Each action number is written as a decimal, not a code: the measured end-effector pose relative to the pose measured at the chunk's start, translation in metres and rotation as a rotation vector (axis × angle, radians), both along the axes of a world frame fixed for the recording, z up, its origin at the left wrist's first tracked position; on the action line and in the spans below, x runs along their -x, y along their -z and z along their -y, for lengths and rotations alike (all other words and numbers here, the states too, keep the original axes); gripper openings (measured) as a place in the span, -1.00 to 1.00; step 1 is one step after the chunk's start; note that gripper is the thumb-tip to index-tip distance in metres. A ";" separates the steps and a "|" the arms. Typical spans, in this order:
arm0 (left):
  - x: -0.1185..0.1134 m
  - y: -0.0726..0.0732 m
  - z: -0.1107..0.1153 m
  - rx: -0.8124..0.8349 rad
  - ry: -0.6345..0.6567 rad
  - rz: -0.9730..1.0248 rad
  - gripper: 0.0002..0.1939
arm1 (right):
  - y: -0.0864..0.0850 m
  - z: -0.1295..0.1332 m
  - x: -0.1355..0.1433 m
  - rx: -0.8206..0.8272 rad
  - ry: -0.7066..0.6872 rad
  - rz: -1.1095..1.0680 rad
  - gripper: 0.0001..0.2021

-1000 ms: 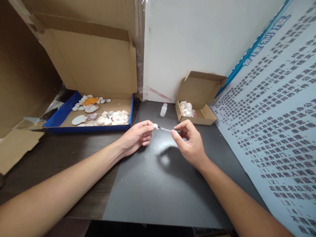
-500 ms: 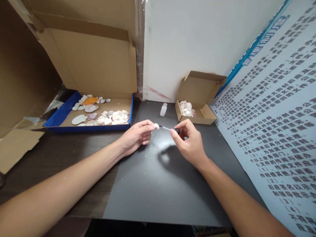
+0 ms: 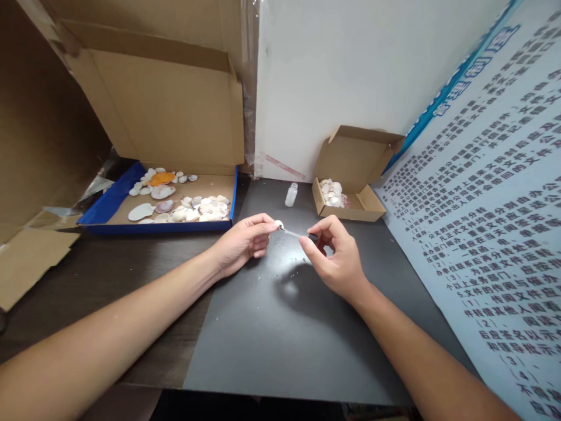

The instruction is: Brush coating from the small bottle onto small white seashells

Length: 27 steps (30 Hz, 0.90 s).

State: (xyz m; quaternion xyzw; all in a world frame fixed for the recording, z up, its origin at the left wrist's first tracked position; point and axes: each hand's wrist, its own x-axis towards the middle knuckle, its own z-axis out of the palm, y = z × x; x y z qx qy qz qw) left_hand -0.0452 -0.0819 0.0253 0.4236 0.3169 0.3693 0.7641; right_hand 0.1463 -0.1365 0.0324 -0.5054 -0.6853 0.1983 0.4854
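Observation:
Between thumb and fingertips, my left hand point(image 3: 246, 244) pinches a small white shell point(image 3: 279, 224) over the dark mat. My right hand point(image 3: 335, 251) grips the black cap of a small brush point(image 3: 293, 233) with a pale, thin stem. The brush's dark tip touches the shell. Beyond my hands, a small translucent bottle point(image 3: 291, 195) stands upright without a cap.
At the left, a blue-edged cardboard box point(image 3: 233, 202) holds many white shells and an orange one. A smaller open box point(image 3: 371, 214) with shells stands at the back right. A printed sheet point(image 3: 491, 234) slopes along the right side.
My right hand has moved slightly left, bringing the brush tip from just beside the shell onto it. The left hand has barely moved.

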 end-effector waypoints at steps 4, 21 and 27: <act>0.000 0.001 0.000 -0.007 0.007 0.006 -0.77 | 0.000 -0.001 0.000 0.015 0.063 0.023 -0.81; -0.001 -0.001 0.001 -0.011 0.021 -0.016 -0.74 | 0.000 0.000 -0.002 -0.003 0.038 0.016 -0.82; 0.001 0.003 0.000 -0.070 0.061 -0.055 -0.74 | -0.001 0.000 -0.001 -0.012 -0.022 0.006 -0.82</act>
